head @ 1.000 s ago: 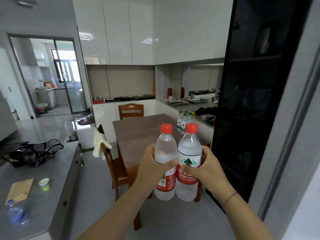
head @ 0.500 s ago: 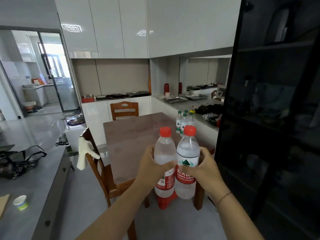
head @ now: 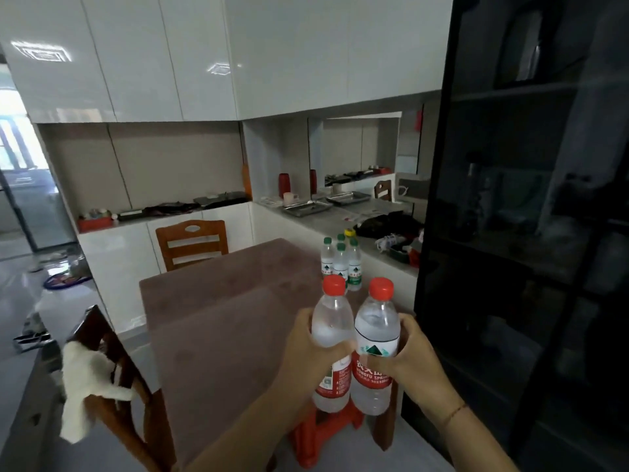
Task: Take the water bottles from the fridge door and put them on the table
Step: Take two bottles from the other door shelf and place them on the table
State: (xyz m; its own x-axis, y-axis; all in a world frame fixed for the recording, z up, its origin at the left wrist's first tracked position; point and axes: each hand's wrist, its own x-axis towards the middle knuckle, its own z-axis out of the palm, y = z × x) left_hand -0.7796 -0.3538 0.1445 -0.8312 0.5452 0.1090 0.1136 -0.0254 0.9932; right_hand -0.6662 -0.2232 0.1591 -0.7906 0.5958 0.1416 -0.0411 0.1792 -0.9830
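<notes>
Both bottles I hold: red caps, clear bodies. The left bottle [head: 330,321] has a red label with white print, the right bottle [head: 376,325] a white band with a green triangle mark above red with white letters. The tabletop [head: 218,321] is plain dull mauve-brown. The far bottles [head: 340,264] have green caps, one yellow, and white-green labels. The chair [head: 192,243] is orange-brown wood, the cloth [head: 85,386] white, the stool [head: 323,434] red, the upper cabinets [head: 204,56] glossy white. My wrist string [head: 454,413] is orange-red.

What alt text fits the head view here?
The left hand and right hand grip two red-capped bottles, upright and side by side, by the near right corner of the table. Green-capped bottles stand at its far right corner.
</notes>
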